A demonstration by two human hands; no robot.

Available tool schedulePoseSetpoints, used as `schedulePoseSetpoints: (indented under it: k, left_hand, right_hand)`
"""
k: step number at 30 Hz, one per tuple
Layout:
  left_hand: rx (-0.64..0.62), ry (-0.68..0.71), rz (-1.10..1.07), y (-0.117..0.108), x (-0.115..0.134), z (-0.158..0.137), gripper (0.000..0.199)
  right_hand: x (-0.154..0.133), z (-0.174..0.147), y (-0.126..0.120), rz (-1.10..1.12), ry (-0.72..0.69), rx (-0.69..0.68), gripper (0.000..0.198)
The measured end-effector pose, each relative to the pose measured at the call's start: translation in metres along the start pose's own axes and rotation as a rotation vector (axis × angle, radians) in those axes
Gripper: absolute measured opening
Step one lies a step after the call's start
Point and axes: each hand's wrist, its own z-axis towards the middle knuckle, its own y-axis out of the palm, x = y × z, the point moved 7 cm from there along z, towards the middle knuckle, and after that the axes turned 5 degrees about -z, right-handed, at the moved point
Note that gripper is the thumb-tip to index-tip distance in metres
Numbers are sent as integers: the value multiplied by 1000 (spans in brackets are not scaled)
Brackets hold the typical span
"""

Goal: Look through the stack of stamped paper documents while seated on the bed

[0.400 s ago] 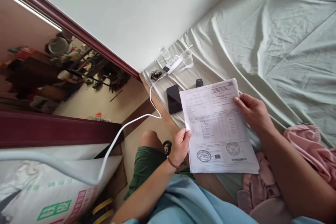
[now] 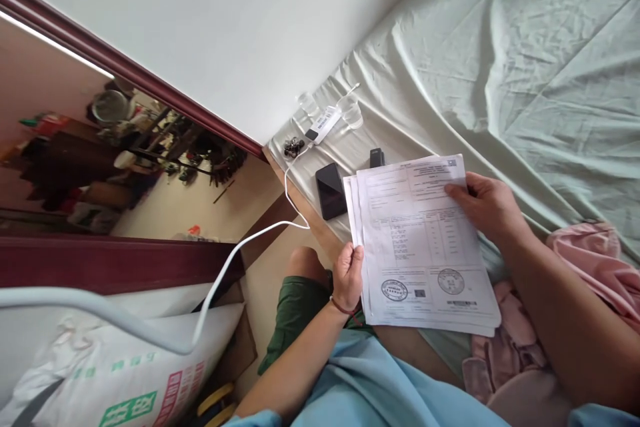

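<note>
A stack of printed papers (image 2: 420, 247) with stamps and a barcode is held over my lap. My left hand (image 2: 347, 273) pinches the stack's left edge, thumb on top. At the upper right, my right hand (image 2: 487, 203) grips the top sheet with its thumb on the front and the fingers behind, mostly hidden. The top sheet sits shifted right, so edges of the sheets beneath show at the left. Just beyond the papers a black smartphone (image 2: 331, 191) lies on the bed sheet, and a small black device (image 2: 377, 157) stands close to the stack's top edge.
Near the wall are a white power strip (image 2: 324, 124) with a white cable (image 2: 240, 240), clear plastic cups (image 2: 351, 113) and a bunch of keys (image 2: 293, 146). Pink clothing (image 2: 595, 260) lies at the right on the pale bed sheet (image 2: 560, 93). A printed white sack (image 2: 145, 367) stands at lower left.
My right hand has slid the top sheet rightward, baring the left edges of the sheets below. My left hand keeps its hold. The view has shifted slightly.
</note>
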Motion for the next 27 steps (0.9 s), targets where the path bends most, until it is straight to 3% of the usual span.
schedulePoseSetpoints:
  k: [3, 8, 14, 18, 27]
  left_hand:
    - [-22, -17, -8, 0, -3, 1, 48]
    - [5, 20, 116, 0, -1, 4, 47]
    - [41, 45, 187, -1, 3, 2, 43]
    - [61, 76, 182, -1, 8, 0, 42]
    - [33, 90, 146, 1, 15, 0, 42]
  right_hand:
    - [1, 1, -3, -149, 34, 6, 22]
    - [-13, 0, -15, -314, -58, 143, 34]
    - [-10, -3, -27, -191, 42, 243, 25]
    - [-6, -5, -30, -118, 92, 268, 21]
    - [-6, 5, -26, -353, 93, 177, 14]
